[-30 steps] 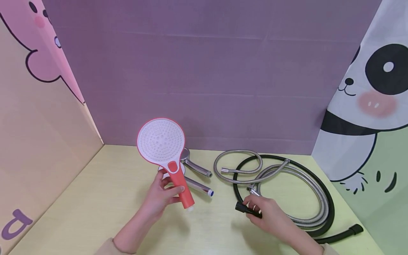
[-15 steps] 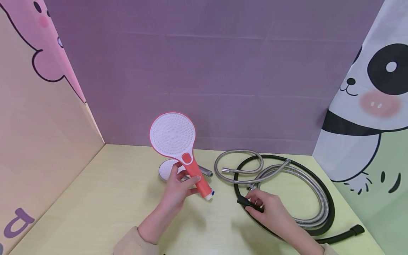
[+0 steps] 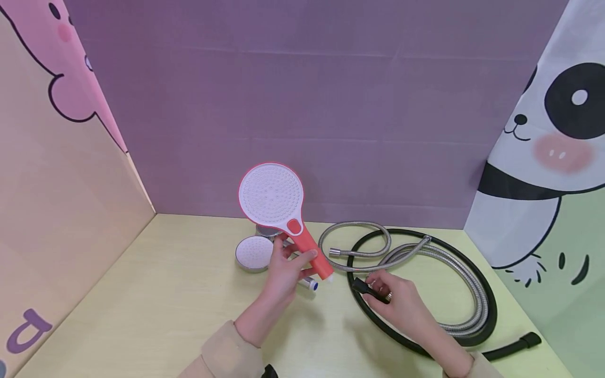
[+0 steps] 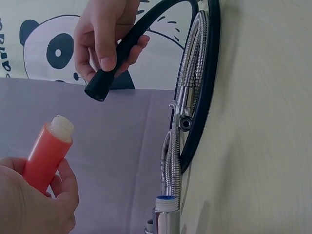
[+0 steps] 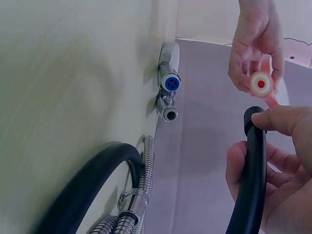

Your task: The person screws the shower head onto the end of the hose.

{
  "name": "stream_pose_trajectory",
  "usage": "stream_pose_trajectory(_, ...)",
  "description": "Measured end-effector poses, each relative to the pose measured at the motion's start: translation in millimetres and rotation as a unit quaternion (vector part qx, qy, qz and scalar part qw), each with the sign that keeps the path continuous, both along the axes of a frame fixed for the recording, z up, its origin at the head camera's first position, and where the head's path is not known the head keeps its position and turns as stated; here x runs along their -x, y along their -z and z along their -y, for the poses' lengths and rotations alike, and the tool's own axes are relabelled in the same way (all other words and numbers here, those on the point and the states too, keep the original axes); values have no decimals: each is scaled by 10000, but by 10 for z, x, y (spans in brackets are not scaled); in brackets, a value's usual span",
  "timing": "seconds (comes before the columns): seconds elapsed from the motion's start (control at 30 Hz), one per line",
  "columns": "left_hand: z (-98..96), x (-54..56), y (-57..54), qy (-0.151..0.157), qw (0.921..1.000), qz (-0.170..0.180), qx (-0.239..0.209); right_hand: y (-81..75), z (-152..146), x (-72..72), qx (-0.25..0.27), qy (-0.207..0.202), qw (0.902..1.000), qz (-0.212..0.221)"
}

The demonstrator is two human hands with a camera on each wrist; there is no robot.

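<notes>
My left hand (image 3: 285,266) grips the red handle of a shower head (image 3: 271,194) with a round white spray face, lifted off the table and tilted. Its white threaded end shows in the left wrist view, pointing toward the black hose (image 4: 101,86). Near the hose's connector end, my right hand (image 3: 396,299) pinches it between thumb and fingers. The connector and the threaded end are close together but apart. Behind the left hand, a chrome shower head with a white face (image 3: 254,253) lies on the table, and another chrome head (image 5: 168,111) lies beside it, mostly hidden.
Coiled silver metal hoses (image 3: 465,283) lie on the right of the table (image 3: 142,304), inside the black hose's loop. The black hose's other end (image 3: 529,340) lies near the right edge. A purple backdrop (image 3: 312,105) and printed side panels surround the table.
My left hand has carried the red shower head rightward and slightly up, nearer the hose end. The right hand has raised the black hose's connector a little.
</notes>
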State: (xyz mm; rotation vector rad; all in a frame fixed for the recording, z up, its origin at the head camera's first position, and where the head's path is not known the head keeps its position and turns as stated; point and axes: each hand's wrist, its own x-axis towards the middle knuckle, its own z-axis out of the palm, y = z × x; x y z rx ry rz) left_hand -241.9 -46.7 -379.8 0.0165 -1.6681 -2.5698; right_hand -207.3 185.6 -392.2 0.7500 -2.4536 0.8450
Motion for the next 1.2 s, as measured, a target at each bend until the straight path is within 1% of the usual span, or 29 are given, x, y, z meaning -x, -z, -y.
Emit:
stream_pose_trajectory(0.17, -68, 57, 21, -51, 9998, -69, -154, -6, 17, 67, -13, 189, 9998, 86)
stream_pose_trajectory(0.27, -109, 92, 36, -155, 9996, -69, -244, -10, 27, 102, 20, 253, 9995, 196)
stream_pose_trajectory(0.43, -206, 158, 39, -339, 9982, 37, -501, -31, 32, 172, 58, 337, 9984, 454)
stream_pose_trajectory(0.53, -270, 207, 40, -461, 9968, 178, -627, -48, 33, 216, 53, 423, 9974, 578)
stream_pose_trajectory(0.63, -321, 248, 67, -577, 9956, 265, -695, -47, 42, 250, 88, 470, 9965, 691)
stream_pose_trajectory(0.83, -395, 312, 166, -708, 9931, 302, -886, -3, 71, 292, 135, 534, 9962, 682)
stream_pose_trajectory(0.93, -425, 334, 196, -690, 9922, 292, -1001, 19, 83, 307, 146, 567, 9962, 641)
stream_pose_trajectory(1.2, -464, 385, 257, -606, 9911, 340, -1134, 61, 99, 340, 164, 662, 9967, 447)
